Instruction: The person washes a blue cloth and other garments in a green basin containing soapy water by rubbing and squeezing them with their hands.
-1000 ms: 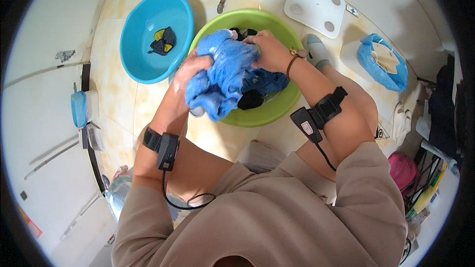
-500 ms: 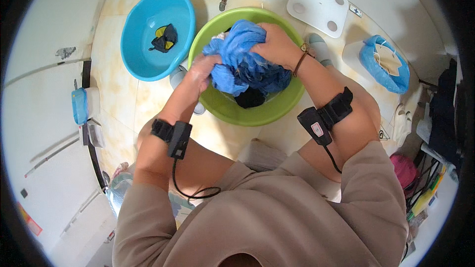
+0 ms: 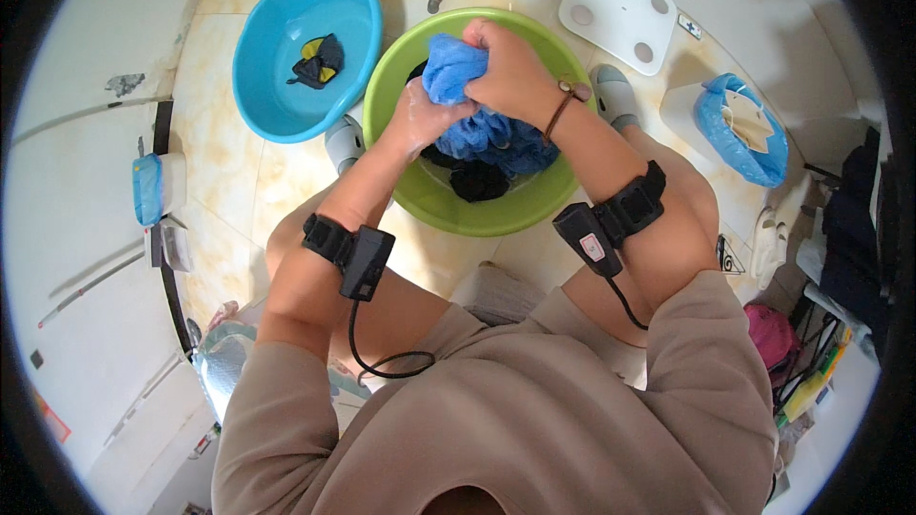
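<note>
Between my hands, above the green basin [image 3: 506,219], is a bunched wet blue cloth [image 3: 455,69]. My left hand [image 3: 420,119], wet and sudsy, closes on its lower left side. My right hand [image 3: 506,67] grips it from the right, fingers curled around the bundle. What kind of garment the cloth is, I cannot make out. Darker blue fabric [image 3: 515,145] and a black piece of clothing [image 3: 477,181] lie in the basin below my hands, partly covered by them.
A blue basin [image 3: 267,124] holding a small black and yellow cloth [image 3: 318,61] stands at the left. A white scale [image 3: 615,14] lies far right, near a bin with a blue bag [image 3: 711,124]. My slippered feet [image 3: 615,95] flank the green basin.
My hands have come closer together, and the blue cloth, spread loosely before, is now gathered into a tight bundle between them. The view has shifted slightly.
</note>
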